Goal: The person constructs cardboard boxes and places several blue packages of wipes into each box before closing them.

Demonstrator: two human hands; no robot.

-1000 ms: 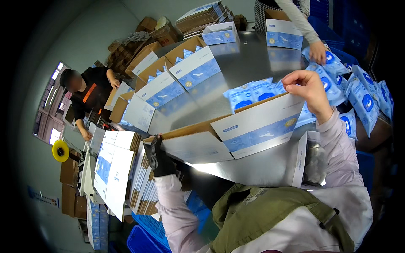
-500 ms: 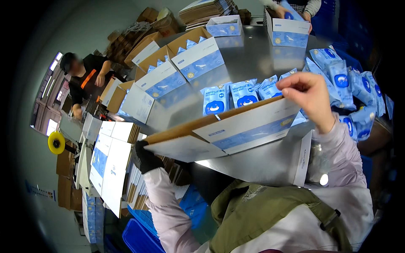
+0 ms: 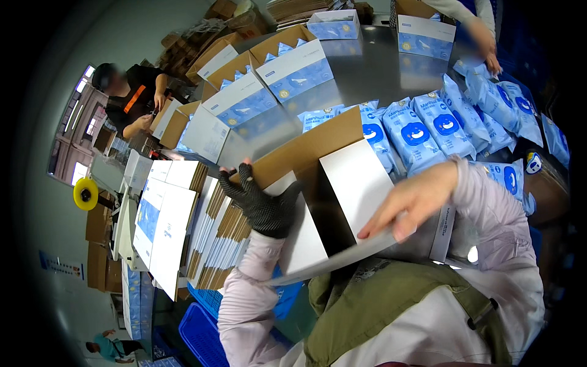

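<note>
A white and blue cardboard carton (image 3: 354, 183) stands in front of me, squared out. Its brown-lined far flap rises upright, two white side flaps tilt inward over a dark gap, and the blurred near flap points at me. My left hand (image 3: 266, 205), in a black mesh glove, grips the carton's left corner with its thumb across the white flap. My bare right hand (image 3: 416, 199) has its fingers and thumb at the near right corner, around the flap edge. Part of the fingertips' contact is hidden. Just beyond the carton lie several light-blue soft packs (image 3: 416, 134).
Flattened cartons (image 3: 214, 244) lean in a stack at my left, beside a blue crate (image 3: 202, 330). Filled cartons (image 3: 241, 98) stand across the metal table (image 3: 367, 70). One co-worker (image 3: 131, 98) works at far left; another person's hand (image 3: 480, 40) reaches among packs at upper right.
The carton has gone from nearly flat to squared out. My left hand has moved up and right, my right hand down and left. The upper-right person's hands have left their box.
</note>
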